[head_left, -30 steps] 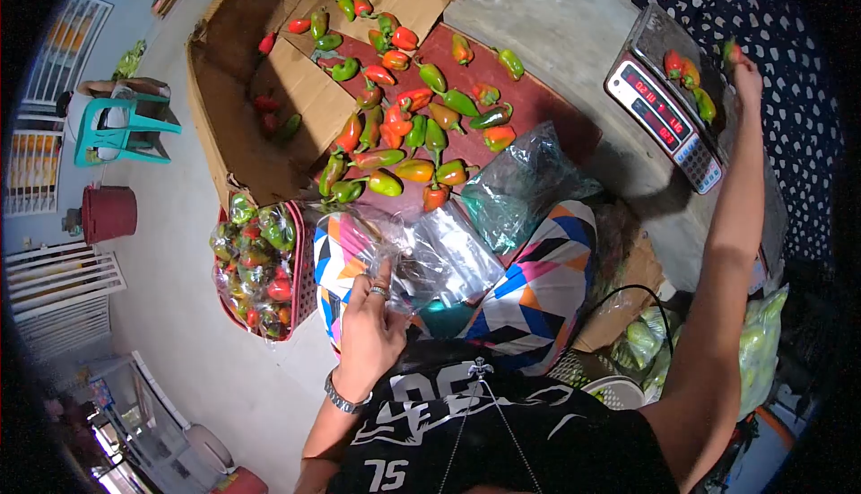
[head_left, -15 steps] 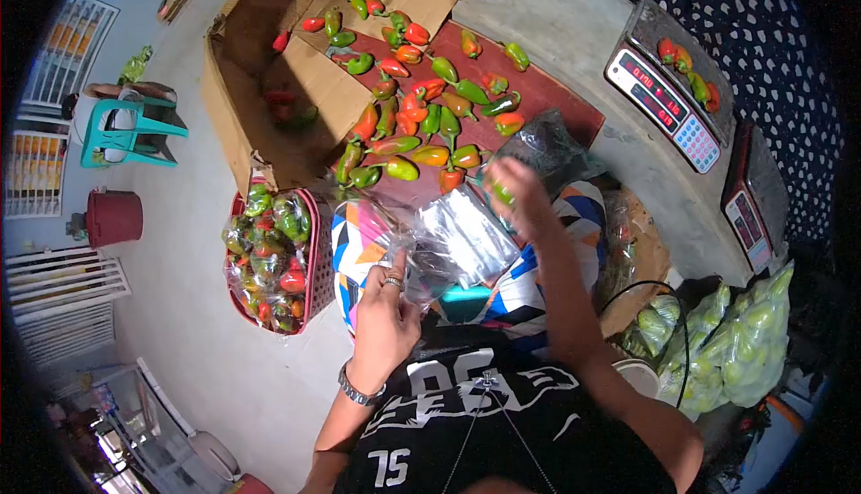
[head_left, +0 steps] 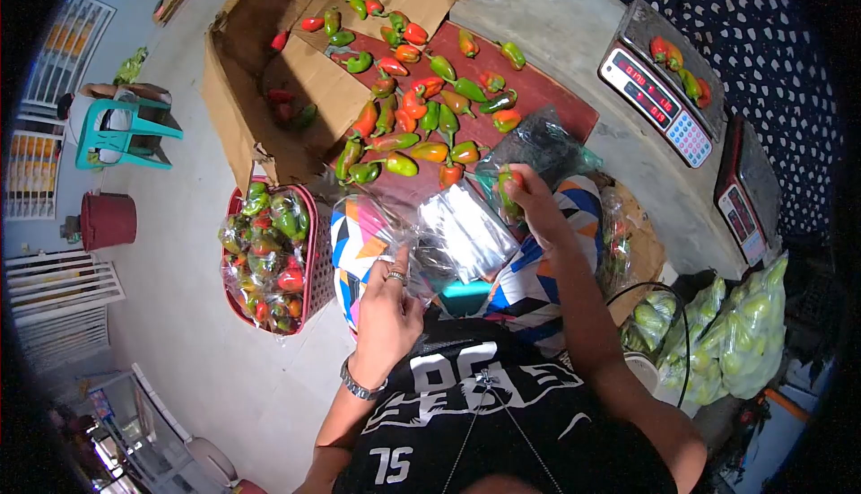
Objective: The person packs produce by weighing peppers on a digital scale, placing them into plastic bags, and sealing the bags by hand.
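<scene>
My left hand (head_left: 390, 306) pinches the edge of a clear plastic bag (head_left: 387, 216) over my lap. Beside it, a stack of clear bags (head_left: 466, 229) lies across my thighs. My right hand (head_left: 535, 202) holds a green and red pepper (head_left: 512, 191) just right of the stack. Many red, green and orange peppers (head_left: 430, 117) are spread on the dark red board (head_left: 556, 99) ahead. Several more rest on the lit digital scale (head_left: 650, 90) at the upper right.
An open cardboard box (head_left: 224, 108) stands left of the board. Below it is a pink basket (head_left: 316, 270) of bagged peppers. A second scale (head_left: 744, 216) and bags of green produce (head_left: 740, 341) are at the right. A person sits by a teal chair (head_left: 130, 131).
My right hand has come from the scale back to my lap and now holds a pepper there. The view has shifted slightly. My left hand keeps hold of the clear bag.
</scene>
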The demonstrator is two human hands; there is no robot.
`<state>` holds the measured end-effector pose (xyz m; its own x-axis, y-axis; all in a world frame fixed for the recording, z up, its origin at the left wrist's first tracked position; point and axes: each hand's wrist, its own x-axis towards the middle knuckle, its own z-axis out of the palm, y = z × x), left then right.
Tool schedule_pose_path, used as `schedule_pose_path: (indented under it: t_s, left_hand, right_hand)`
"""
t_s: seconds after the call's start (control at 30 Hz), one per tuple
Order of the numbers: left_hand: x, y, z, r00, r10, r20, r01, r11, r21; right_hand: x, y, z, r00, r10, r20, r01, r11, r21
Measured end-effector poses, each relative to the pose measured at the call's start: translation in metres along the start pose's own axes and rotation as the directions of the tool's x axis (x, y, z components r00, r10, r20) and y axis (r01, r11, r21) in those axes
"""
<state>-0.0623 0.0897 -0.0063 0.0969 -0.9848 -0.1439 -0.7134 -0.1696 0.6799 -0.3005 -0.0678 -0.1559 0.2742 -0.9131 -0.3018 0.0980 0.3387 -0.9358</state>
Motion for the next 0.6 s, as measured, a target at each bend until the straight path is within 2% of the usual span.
schedule_pose_path:
  t_s: [0.07,0.17,0.27,0.37,0.47,0.5,0.57,0.6]
  left_hand:
    - [0.0,-0.003,-0.001,1.0,0.0,-0.012,0.0,1.0,-0.008]
    - [0.0,-0.006,-0.001,1.0,-0.018,-0.021,0.018,1.0,0.0]
    - [0.001,-0.005,-0.001,0.999,-0.031,-0.01,0.032,0.999,0.02]
    - [0.003,-0.004,-0.001,0.999,-0.039,0.003,0.039,0.999,0.017]
    - [0.002,-0.006,0.001,0.999,-0.035,0.01,0.035,0.999,0.001]
    - [0.002,-0.007,0.002,0.999,-0.03,0.012,0.03,1.0,-0.005]
    - [0.001,-0.011,0.004,1.0,-0.021,0.004,0.022,1.0,-0.02]
    - [-0.001,-0.012,0.004,1.0,-0.02,0.002,0.02,0.999,-0.028]
  right_hand:
    - [0.002,0.0,-0.001,0.998,-0.043,-0.056,0.046,0.997,0.056]
    - [0.0,-0.011,-0.007,0.997,0.067,-0.03,-0.063,0.992,0.114]
    - [-0.004,-0.016,-0.004,0.994,0.106,-0.038,-0.094,0.968,0.234]
    - [-0.011,-0.031,-0.003,0.994,0.103,0.034,-0.108,0.958,0.266]
    - [0.0,-0.016,0.0,0.992,-0.078,0.099,0.092,0.985,-0.146]
    - [0.005,-0.022,0.008,0.981,-0.184,0.062,0.194,0.906,-0.376]
    - [0.021,-0.033,0.028,0.914,-0.399,0.071,0.308,0.571,-0.761]
    - [0.033,-0.031,0.032,0.872,-0.482,0.085,0.365,0.523,-0.77]
